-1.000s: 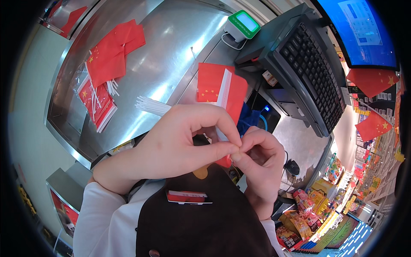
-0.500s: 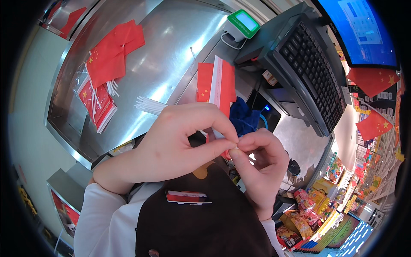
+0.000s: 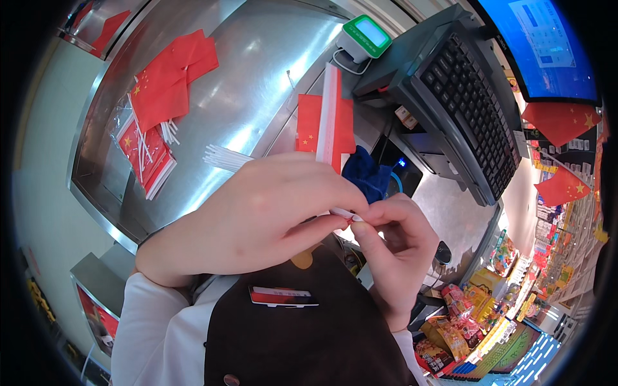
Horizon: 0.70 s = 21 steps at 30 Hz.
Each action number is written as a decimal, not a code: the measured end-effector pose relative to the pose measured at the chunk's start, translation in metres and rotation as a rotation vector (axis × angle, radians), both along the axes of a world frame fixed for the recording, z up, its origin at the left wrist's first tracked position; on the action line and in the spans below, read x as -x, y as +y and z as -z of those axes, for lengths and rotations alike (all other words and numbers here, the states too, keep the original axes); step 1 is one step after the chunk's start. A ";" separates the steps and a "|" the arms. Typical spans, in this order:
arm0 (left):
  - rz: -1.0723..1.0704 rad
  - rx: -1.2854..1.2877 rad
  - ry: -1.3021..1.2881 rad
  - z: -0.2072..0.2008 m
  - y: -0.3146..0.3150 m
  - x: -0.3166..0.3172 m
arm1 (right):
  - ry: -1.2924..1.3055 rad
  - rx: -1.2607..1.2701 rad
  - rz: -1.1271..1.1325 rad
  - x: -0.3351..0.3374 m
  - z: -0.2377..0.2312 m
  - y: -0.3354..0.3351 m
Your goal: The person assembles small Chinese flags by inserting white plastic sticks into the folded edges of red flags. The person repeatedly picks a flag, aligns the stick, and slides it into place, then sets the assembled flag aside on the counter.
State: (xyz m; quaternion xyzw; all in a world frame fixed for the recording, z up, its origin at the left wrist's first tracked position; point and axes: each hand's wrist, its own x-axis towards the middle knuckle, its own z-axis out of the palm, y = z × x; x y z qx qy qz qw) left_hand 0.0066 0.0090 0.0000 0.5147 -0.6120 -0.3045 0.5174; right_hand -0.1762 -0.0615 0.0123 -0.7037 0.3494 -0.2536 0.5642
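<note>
A small red flag [image 3: 330, 122] with a white hem along one long edge stretches up from between my hands. My left hand [image 3: 257, 212] is closed on its lower part, thumb and index finger pinching near the end of the hem. Against those fingertips, my right hand [image 3: 399, 241] pinches the white hem end [image 3: 344, 213] with thumb and forefinger. My left hand hides much of the flag's lower part. Behind the held flag lie more red flags [image 3: 308, 122] with yellow stars. White plastic sticks [image 3: 225, 157] lie in a bundle beyond my left hand.
On the metal counter [image 3: 238, 71], red flags [image 3: 161, 90] lie at the left beside a clear packet of flags and sticks [image 3: 147, 164]. A dark blue cloth [image 3: 367, 175] sits beyond my hands. To the right stand a green-and-white display device [image 3: 367, 37], a keyboard [image 3: 467, 106] and a screen [image 3: 537, 45].
The held flag has tilted more upright, its top shifting slightly right and up. My left hand has turned a little, and more of the white hem end shows between my fingertips.
</note>
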 end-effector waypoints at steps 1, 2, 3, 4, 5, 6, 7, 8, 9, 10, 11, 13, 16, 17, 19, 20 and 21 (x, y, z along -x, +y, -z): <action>-0.002 0.008 -0.026 -0.001 0.000 -0.001 | 0.016 0.012 -0.003 0.000 0.000 0.000; -0.003 0.015 -0.051 -0.002 -0.001 -0.001 | 0.021 0.031 -0.013 0.000 0.000 -0.001; -0.004 0.017 -0.063 -0.002 -0.001 -0.002 | 0.027 0.049 -0.023 -0.001 0.001 -0.001; -0.003 0.020 -0.075 -0.002 -0.001 -0.003 | 0.033 0.068 -0.032 -0.001 0.001 -0.001; -0.002 0.022 -0.086 -0.002 -0.002 -0.003 | 0.033 0.075 -0.037 -0.001 0.000 -0.001; 0.001 0.018 -0.080 -0.002 -0.002 -0.003 | 0.033 0.081 -0.042 -0.001 -0.001 -0.001; 0.004 0.014 -0.074 -0.002 -0.001 -0.003 | 0.032 0.086 -0.048 -0.001 -0.001 -0.001; 0.006 0.009 -0.068 -0.002 -0.001 -0.003 | 0.032 0.096 -0.052 -0.001 -0.001 -0.001; 0.005 0.012 -0.060 -0.002 -0.001 -0.002 | 0.031 0.106 -0.056 -0.001 -0.001 -0.001; 0.004 0.014 -0.050 -0.001 -0.002 -0.002 | 0.030 0.115 -0.060 -0.001 -0.001 -0.001; 0.002 0.017 -0.041 0.000 -0.002 -0.002 | 0.030 0.118 -0.059 -0.001 -0.001 -0.001; 0.007 0.011 -0.032 0.000 -0.002 -0.002 | 0.030 0.124 -0.058 -0.002 -0.002 0.000; 0.017 -0.001 -0.024 -0.001 -0.001 -0.002 | 0.037 0.132 -0.065 -0.002 -0.001 0.001; 0.021 -0.005 -0.023 -0.002 -0.001 -0.002 | 0.042 0.138 -0.074 -0.002 -0.001 0.001; 0.017 0.007 -0.008 -0.001 -0.001 -0.001 | 0.053 0.150 -0.091 -0.001 -0.002 0.001; 0.016 0.013 -0.001 0.000 -0.001 0.000 | 0.049 0.153 -0.096 -0.002 -0.002 0.001; 0.020 0.011 0.006 -0.001 -0.001 0.000 | 0.044 0.156 -0.102 -0.002 -0.002 0.001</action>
